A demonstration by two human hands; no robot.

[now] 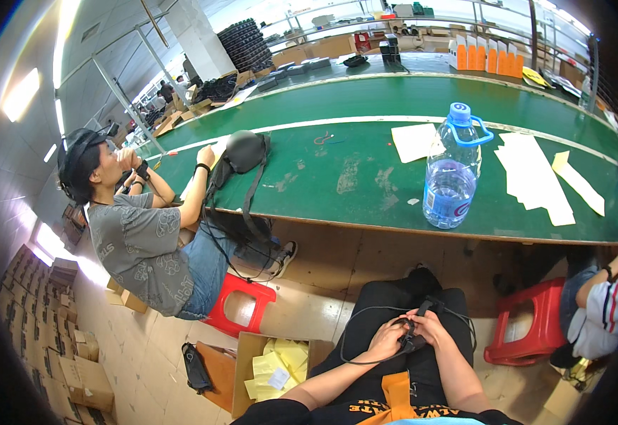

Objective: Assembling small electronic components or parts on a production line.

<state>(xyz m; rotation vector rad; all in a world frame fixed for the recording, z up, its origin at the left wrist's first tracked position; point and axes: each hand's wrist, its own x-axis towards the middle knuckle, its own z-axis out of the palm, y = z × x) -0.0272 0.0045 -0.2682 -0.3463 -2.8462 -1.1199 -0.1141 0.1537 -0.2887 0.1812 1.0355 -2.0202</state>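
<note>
Above my lap, my left hand (pixel 388 339) and my right hand (pixel 429 328) are both closed around a small black corded item (pixel 411 343). Its exact kind is hard to make out, since my fingers cover much of it. A short dark strap stands up by the right fingers. From the item a thin black cable (pixel 351 316) loops out over both thighs. The two hands are close together, with the fingertips nearly meeting.
Ahead runs a green workbench (pixel 309 180) carrying a large water bottle (pixel 450 185), pale paper sheets (pixel 532 177) and a black bag (pixel 247 152). A person sits at left on a red stool (pixel 242 306), another at right. Beside my left leg stands an open carton (pixel 244 368).
</note>
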